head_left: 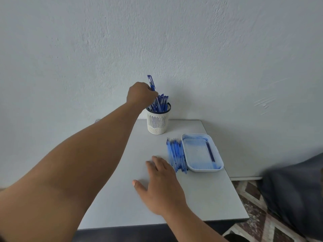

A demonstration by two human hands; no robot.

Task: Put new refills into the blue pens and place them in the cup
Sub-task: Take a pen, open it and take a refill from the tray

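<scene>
A pale textured wall (174,41) fills the upper half of the view, and against it stands a light grey table (122,198). To the right, the floor (253,215) shows a patterned surface with a dark grey cloth mass (297,198) lying on it. The left hand (139,95) reaches far forward, its fingers clenched around a blue pen (151,83) that stands nearly upright, cap end up, just above the cup (158,122). The right hand (160,186) hovers or rests palm down on the table near the front, its fingers spread and holding nothing. The white slotted cup stands at the back of the table by the wall, packed with blue pens (161,103). A white tray (202,152) stained with blue ink sits to the right, with one dark refill (210,151) lying inside along its right side. A bundle of blue refills (176,155) lies on the table touching the tray's left edge, just beyond the right fingertips.
</scene>
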